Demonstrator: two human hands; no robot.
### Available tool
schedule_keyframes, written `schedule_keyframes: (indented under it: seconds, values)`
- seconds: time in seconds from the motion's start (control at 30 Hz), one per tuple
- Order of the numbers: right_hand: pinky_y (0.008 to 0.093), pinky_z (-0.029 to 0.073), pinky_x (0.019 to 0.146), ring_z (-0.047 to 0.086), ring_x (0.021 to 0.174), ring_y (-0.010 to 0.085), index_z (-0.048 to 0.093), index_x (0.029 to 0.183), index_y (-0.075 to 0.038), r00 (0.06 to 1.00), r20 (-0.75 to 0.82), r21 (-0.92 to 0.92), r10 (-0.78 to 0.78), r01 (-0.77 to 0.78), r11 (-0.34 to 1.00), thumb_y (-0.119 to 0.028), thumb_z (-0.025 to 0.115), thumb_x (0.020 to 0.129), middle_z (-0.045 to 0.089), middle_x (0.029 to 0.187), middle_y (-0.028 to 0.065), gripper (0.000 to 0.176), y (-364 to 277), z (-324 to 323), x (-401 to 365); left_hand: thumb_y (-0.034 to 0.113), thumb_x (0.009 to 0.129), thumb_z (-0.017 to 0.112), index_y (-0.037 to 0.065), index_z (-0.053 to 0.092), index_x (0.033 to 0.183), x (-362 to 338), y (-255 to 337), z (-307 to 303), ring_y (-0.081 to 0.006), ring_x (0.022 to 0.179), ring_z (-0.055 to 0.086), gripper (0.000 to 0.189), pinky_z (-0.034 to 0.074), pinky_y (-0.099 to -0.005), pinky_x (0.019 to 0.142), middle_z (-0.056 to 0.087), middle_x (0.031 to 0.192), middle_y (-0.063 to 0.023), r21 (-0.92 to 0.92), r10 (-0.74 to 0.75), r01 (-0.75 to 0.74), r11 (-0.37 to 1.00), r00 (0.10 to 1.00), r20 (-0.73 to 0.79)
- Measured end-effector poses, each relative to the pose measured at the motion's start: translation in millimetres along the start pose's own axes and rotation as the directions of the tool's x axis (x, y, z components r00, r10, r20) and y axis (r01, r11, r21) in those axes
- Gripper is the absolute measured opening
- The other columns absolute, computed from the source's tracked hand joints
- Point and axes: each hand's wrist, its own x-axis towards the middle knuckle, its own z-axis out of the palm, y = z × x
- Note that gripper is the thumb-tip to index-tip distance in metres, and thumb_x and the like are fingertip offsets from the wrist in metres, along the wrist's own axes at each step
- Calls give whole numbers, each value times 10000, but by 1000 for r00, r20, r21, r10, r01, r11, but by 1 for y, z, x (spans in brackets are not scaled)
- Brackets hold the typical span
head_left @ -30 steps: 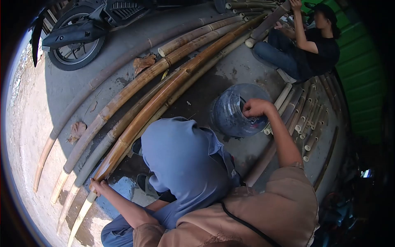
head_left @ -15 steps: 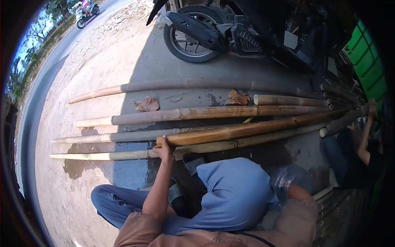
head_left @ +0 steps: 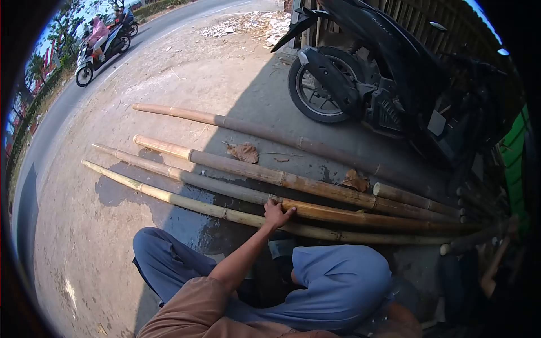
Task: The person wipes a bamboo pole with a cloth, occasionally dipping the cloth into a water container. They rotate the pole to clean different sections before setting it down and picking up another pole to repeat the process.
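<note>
My left hand (head_left: 277, 215) is at the near end of a brown bamboo pole (head_left: 332, 213), with the thumb on one side and the fingers on the other. That pole now lies low among other poles. Directly in line with it runs a greyish bamboo pole (head_left: 225, 186), and a pale, thinner bamboo pole (head_left: 186, 204) lies closer to my legs. A thicker bamboo pole (head_left: 242, 169) is on the far side. Of my right arm only a dim part shows at the lower right; the right hand itself is hidden.
A black motorbike (head_left: 366, 84) is parked beyond the poles. Another long bamboo pole (head_left: 259, 129), a short bamboo piece (head_left: 406, 198) and dry leaves (head_left: 243, 152) lie on the ground. Another person's arm (head_left: 496, 265) shows at right. Riders on a scooter (head_left: 101, 50) pass on the road.
The brown pole's near end, raised in my left hand before, has come down level with the other poles. My view has turned, and the scooter on the road appears nearer.
</note>
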Motion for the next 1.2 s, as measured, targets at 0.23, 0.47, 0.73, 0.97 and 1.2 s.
schedule_keyframes:
  seconds: [0.23,0.47,0.73,0.97,1.2]
  values:
    - [433,583,896,738,1033,317,724,1207,-58,978,-206,57,-44,57,997,-271,850,725,755,1183,198,541,52,36,-76,407,831,904,43,485,1524,15,-32,13,-395,1292,604,887,503,-467,1109,572,1408,-260,-429,128,-160,889,986,-103]
    - [444,538,837,665,911,361,564,1071,-32,692,-676,233,252,-123,965,-92,826,692,668,987,186,465,6,15,-286,405,862,882,2,433,1573,18,-25,-10,-413,1413,555,932,454,-470,1183,574,1494,-293,-450,344,-280,848,937,65]
    - [473,507,1051,644,1234,448,586,1415,-36,191,-971,175,147,138,975,-118,699,821,668,1320,265,610,-124,-117,-256,313,921,884,74,562,1352,25,-33,40,-153,1019,657,589,560,-305,851,668,1209,-84,-727,182,-88,681,982,52]
    - [532,459,1094,535,1238,492,618,1366,-65,144,-969,238,202,309,921,-219,748,816,572,1244,254,586,-241,-152,37,416,1035,699,99,601,1242,33,-37,42,-185,1034,600,392,513,-338,908,646,1162,-58,-760,165,-51,648,983,75]
    - [536,456,993,628,1084,376,718,1107,-70,2,-964,-243,-264,385,890,-400,680,969,657,1085,154,360,-350,-108,92,515,1098,481,27,698,1197,41,-72,79,-210,1055,616,543,478,-356,980,692,1135,-93,-914,-97,215,343,976,193]
